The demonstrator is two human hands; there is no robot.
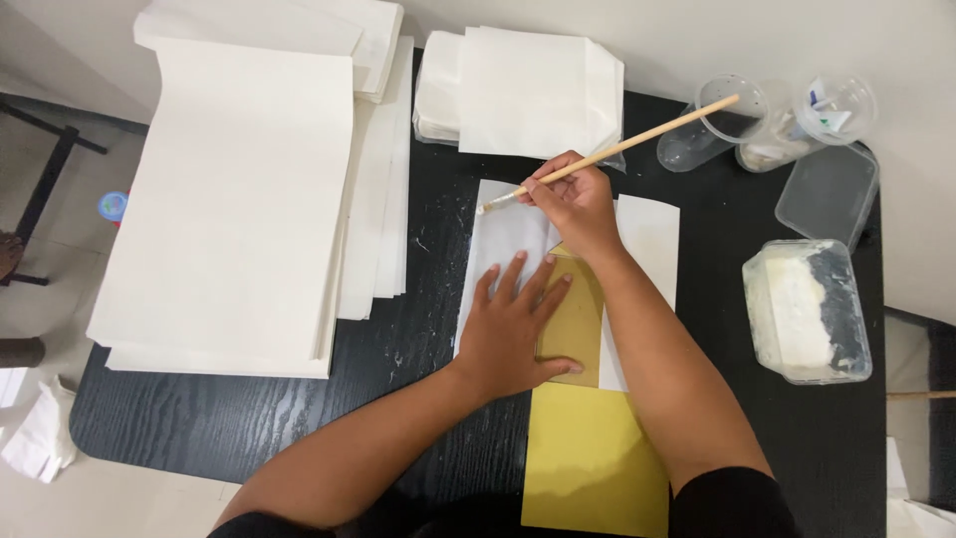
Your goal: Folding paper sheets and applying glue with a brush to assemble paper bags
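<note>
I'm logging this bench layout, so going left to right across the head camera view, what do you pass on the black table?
Tall stack of white sheets → left hand pressing the white paper → right hand with the brush → tub of white paste.

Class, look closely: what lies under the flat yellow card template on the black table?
Under the yellow card template lies a white paper sheet, pressed by the left hand. Its covered middle cannot be seen.
</note>
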